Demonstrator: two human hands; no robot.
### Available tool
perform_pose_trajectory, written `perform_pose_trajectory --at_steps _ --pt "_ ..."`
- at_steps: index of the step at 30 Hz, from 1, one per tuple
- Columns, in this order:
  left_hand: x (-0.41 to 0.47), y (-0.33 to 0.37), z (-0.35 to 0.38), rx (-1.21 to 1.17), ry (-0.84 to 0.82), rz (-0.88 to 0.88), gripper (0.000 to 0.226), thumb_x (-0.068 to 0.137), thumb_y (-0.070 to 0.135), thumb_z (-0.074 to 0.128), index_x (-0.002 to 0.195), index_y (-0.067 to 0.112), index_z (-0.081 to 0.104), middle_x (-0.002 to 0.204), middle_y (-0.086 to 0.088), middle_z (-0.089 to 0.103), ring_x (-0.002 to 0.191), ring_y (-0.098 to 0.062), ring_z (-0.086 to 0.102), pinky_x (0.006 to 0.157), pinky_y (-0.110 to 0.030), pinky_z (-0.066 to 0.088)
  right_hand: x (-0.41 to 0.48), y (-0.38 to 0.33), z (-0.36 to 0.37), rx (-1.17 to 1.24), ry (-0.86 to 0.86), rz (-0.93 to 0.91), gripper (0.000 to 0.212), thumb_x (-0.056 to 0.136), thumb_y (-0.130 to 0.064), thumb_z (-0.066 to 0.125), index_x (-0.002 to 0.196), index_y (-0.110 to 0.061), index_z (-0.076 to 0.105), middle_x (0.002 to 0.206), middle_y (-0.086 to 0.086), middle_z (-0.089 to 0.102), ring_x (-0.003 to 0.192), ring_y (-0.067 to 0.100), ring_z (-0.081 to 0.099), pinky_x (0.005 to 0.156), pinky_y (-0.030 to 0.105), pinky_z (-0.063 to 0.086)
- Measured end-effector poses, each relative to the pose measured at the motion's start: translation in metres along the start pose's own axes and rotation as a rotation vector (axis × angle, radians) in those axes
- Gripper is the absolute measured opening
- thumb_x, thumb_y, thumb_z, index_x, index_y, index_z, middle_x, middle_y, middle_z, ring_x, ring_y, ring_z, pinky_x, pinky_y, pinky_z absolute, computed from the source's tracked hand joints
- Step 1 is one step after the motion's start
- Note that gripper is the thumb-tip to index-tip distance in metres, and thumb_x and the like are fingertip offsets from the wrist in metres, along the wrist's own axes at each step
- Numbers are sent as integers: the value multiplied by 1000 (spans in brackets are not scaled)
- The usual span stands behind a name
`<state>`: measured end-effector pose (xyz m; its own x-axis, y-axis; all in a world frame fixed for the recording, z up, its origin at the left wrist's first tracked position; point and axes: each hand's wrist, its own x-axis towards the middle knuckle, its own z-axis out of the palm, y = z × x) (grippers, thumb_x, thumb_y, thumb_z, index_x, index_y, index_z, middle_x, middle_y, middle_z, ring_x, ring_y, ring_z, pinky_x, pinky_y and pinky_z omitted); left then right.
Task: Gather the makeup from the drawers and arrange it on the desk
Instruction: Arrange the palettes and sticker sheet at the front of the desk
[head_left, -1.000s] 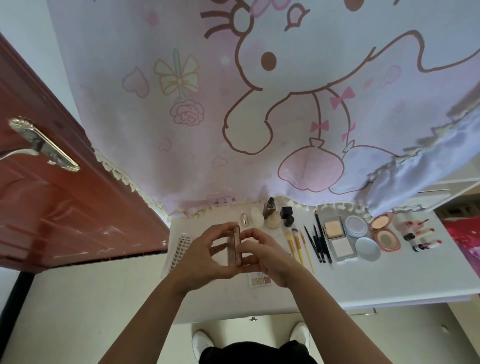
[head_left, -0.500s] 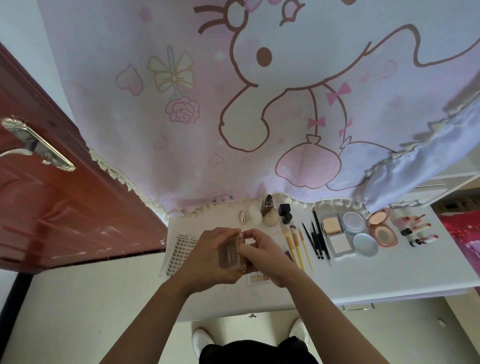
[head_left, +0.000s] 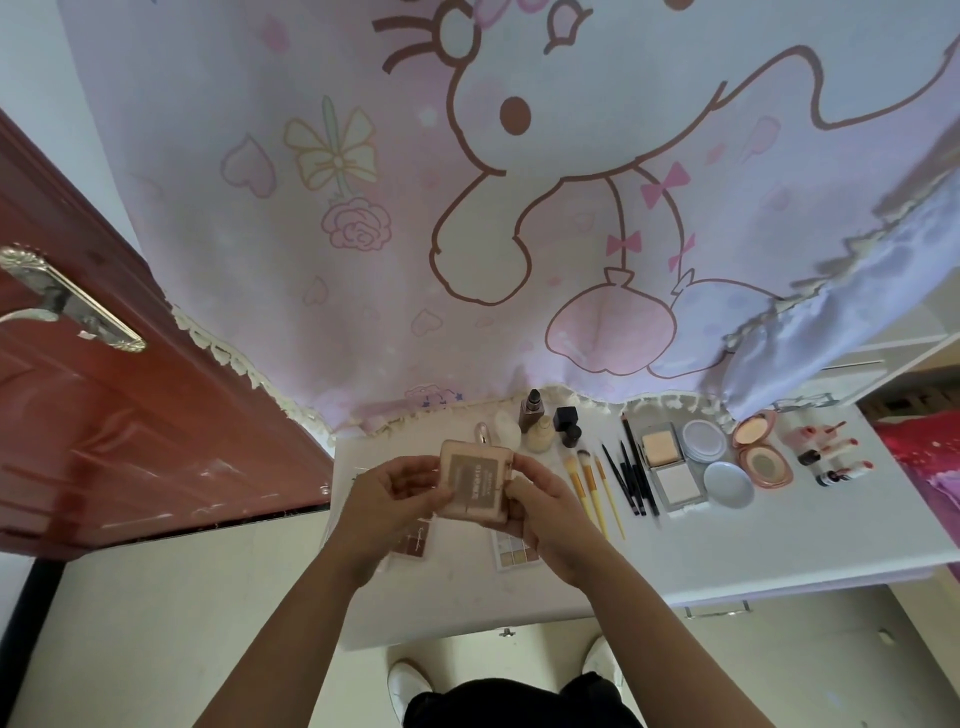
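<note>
Left hand (head_left: 395, 488) and right hand (head_left: 543, 506) grip a pink palette (head_left: 475, 480) just above the tabletop (head_left: 727, 551).

Fingers curl round its side edges, brown label facing up, but the pale lettering is too small to read. Beneath the hands lie a dark palette (head_left: 410, 543) and a pale palette (head_left: 514, 553), both partly hidden. To the right are brushes (head_left: 592, 483), pencils (head_left: 631, 478), open compacts (head_left: 763, 457) and lipsticks (head_left: 831, 457).

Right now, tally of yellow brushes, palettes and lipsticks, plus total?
Yellow brushes: 3
Palettes: 3 (1 held, 2 on the desk)
Lipsticks: 3
Total: 9
</note>
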<state>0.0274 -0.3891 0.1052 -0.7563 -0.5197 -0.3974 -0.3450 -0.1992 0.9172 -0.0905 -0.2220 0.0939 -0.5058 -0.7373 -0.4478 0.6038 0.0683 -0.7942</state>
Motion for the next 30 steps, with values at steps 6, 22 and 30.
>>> perform_pose_trajectory --at_steps 6,22,30 --pt "-3 10 3 153 13 74 27 81 4 77 103 21 78 97 -2 76 95 -27 70 87 -49 58 1 3 -10 -474 70 -101 45 92 -33 68 133 -44 52 116 -9 65 108 12 67 94 35 56" --pt "-13 0 16 -286 -7 -96 60 72 25 84 127 24 60 106 4 70 110 -17 61 90 -33 47 -1 2 -3 -163 69 -105 32 76 -30 80 100 -10 76 105 18 72 97 23 67 96 38 54" --pt "-11 -5 20 -390 -58 -125 63 76 17 79 134 21 52 107 -7 69 102 -19 64 87 -37 46 -4 -2 -3 -264 16 -99 21 84 -14 78 105 -12 75 105 5 76 100 17 70 87 25 54"
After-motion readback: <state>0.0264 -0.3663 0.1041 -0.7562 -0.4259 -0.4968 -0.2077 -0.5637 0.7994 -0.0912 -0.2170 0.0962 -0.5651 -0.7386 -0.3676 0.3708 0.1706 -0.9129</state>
